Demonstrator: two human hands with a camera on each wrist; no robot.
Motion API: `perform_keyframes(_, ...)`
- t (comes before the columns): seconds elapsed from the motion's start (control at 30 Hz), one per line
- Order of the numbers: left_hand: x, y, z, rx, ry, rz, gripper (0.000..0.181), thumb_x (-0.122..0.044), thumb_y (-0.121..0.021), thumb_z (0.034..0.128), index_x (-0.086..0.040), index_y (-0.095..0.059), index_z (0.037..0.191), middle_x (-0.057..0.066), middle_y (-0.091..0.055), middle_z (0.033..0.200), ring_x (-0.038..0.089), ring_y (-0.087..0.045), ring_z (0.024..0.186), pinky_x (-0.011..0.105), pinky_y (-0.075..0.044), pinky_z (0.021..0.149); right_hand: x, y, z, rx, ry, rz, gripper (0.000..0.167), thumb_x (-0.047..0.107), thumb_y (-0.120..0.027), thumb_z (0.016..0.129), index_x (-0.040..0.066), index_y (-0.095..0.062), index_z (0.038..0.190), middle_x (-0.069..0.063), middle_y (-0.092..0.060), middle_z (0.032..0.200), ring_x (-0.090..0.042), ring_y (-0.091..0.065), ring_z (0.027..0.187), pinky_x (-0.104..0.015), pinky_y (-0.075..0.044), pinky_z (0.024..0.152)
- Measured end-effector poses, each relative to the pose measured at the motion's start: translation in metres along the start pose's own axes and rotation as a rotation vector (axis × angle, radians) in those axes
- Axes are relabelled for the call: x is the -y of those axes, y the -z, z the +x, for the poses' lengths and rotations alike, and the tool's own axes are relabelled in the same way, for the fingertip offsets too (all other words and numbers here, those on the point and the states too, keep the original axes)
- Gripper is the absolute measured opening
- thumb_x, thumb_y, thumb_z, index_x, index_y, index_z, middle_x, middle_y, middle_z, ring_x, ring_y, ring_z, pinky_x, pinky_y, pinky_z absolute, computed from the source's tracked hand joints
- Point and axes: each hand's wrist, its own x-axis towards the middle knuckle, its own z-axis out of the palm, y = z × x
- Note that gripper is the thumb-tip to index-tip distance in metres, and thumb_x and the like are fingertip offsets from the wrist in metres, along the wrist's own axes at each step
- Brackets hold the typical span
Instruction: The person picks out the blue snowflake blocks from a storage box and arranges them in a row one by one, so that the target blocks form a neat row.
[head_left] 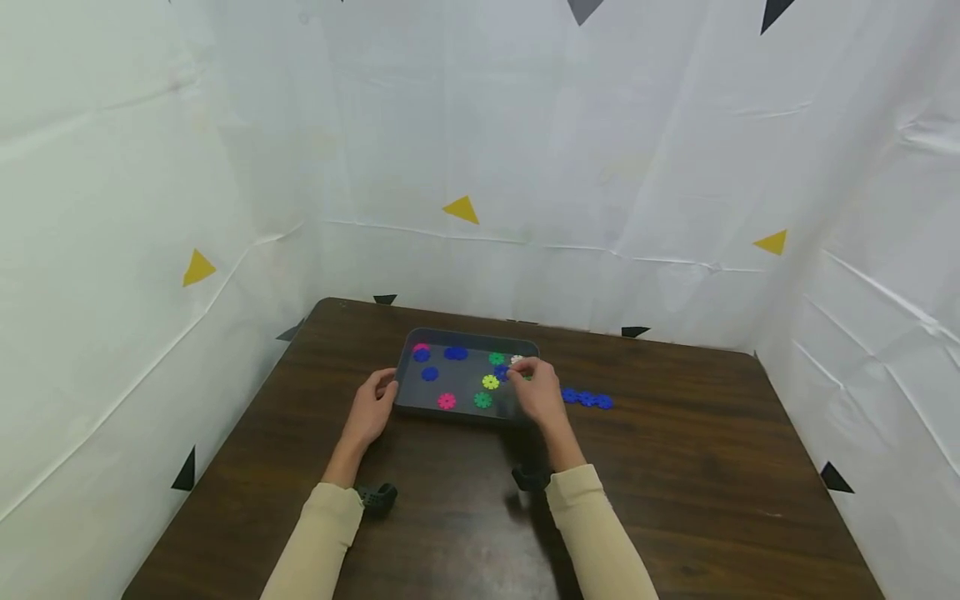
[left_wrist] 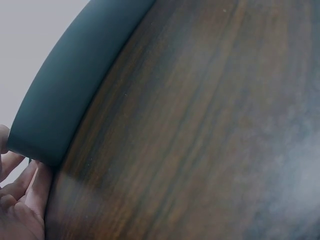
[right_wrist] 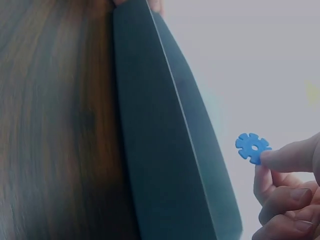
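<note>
A dark grey tray (head_left: 465,414) holds several notched plastic discs in blue, pink, green, yellow and white. My left hand (head_left: 372,406) grips the tray's left side near its front corner; in the left wrist view, the fingers (left_wrist: 37,192) lie against that corner. Over the tray's right part, my right hand (head_left: 538,392) pinches a blue notched disc (right_wrist: 253,148) between thumb and forefinger. That disc is above the rim in the right wrist view, its other fingers curled below. Inside the tray lie a yellow disc (head_left: 491,382) and a green disc (head_left: 483,400) close by.
To the right of the tray, a row of blue notched discs (head_left: 587,399) lies on the brown wooden table (head_left: 690,467). White sheeting (head_left: 525,125) with yellow and black triangles stands behind and at both sides. Each wrist wears a dark band (head_left: 377,498).
</note>
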Motion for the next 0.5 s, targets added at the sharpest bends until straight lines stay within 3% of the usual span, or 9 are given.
perform_keyframes(0.2, 0.001, -0.002, 0.003, 0.012, 0.009, -0.012, 0.044, -0.027, -0.052, 0.1153, -0.008, -0.052, 0.155, 0.020, -0.055, 0.158, 0.040, -0.053, 0.146, 0.060, -0.042, 0.122, -0.003, 0.018, -0.004, -0.035, -0.042, 0.011, 0.020, 0.021, -0.070, 0.105, 0.004, -0.075, 0.115, -0.018, -0.074, 0.118, -0.033, -0.067, 0.105, -0.050, -0.056, 0.094)
perform_keyframes(0.5, -0.001, -0.001, 0.006, 0.006, 0.007, -0.006, 0.045, -0.025, -0.051, 0.1155, -0.007, -0.051, 0.156, 0.022, -0.054, 0.158, 0.041, -0.052, 0.146, 0.060, -0.041, 0.122, -0.019, 0.042, -0.005, -0.104, -0.074, 0.061, 0.019, 0.021, -0.072, 0.102, 0.004, -0.078, 0.108, -0.015, -0.077, 0.107, -0.025, -0.067, 0.092, -0.029, -0.051, 0.075)
